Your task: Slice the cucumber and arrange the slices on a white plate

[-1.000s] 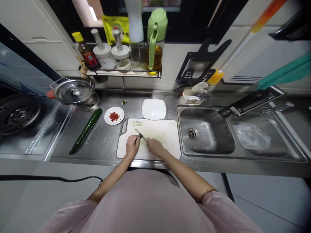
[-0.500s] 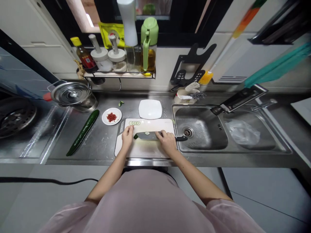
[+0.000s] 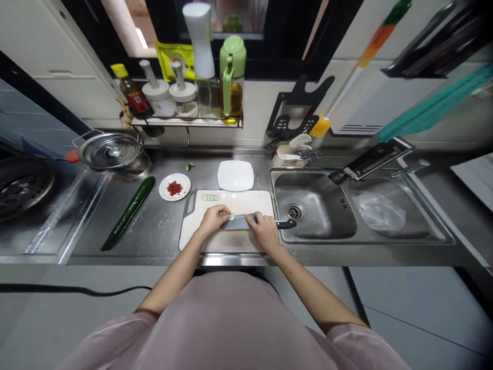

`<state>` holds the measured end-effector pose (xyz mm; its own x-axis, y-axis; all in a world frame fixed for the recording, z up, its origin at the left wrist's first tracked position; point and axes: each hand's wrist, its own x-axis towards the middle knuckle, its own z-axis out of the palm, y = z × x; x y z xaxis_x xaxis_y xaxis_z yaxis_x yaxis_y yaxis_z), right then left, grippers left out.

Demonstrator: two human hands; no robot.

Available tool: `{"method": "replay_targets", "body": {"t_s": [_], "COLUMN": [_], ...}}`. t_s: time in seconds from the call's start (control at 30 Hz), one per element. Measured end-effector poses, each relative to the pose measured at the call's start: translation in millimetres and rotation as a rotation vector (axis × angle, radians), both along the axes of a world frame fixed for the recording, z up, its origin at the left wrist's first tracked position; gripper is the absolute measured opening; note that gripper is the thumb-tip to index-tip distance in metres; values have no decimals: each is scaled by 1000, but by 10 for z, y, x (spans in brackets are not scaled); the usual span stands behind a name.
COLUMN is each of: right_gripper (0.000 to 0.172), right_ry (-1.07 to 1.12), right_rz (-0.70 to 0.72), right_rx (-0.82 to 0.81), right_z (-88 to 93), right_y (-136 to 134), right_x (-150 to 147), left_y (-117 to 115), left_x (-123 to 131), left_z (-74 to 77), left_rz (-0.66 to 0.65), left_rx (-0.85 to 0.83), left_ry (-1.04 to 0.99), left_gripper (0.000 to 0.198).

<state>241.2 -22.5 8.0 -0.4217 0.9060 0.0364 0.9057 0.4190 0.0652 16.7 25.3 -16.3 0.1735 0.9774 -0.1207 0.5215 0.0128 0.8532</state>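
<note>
The knife lies flat on the white cutting board, near its front edge. Its long side runs left to right. The black handle pokes out past the board's right edge, toward the sink. One cucumber slice sits on the flat blade, between the two hands.

The left hand is nearer the slice. Its fingers are bent and rest on the blade's left end, right beside the slice (it is too small to tell if they pinch it). The right hand is closed on the knife where the blade meets the handle.

Four more slices lie in a row at the board's back left corner. That makes five slices.

On the counter, left of the board, lies one whole cucumber. There are two plates: a small round plate with red bits and a bare square plate, both behind the board.
</note>
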Motion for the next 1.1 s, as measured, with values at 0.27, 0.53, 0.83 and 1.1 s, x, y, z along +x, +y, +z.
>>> {"method": "replay_targets", "body": {"t_s": [0.27,0.53,0.83,1.1], "right_gripper": [39,44,46,40], "right_ry": [17,33,21,39], "right_rz": [-37,-79,-108,-216], "right_rx": [-16,-113,-163,-255], "right_z": [-111,-48,-54,-12], "right_y": [-30,-30,5,90], "right_x": [71,95,124,80], "left_y": [284,614,694,496], "left_x": [-61,-116,-138,-219], "left_z": [-251,-323,-402,-418], "left_rz": [221,242,227,695], "left_rx": [-80,49,161,140], "left_ry": [120,369,472,125], "left_gripper": [9,13,11,34]}}
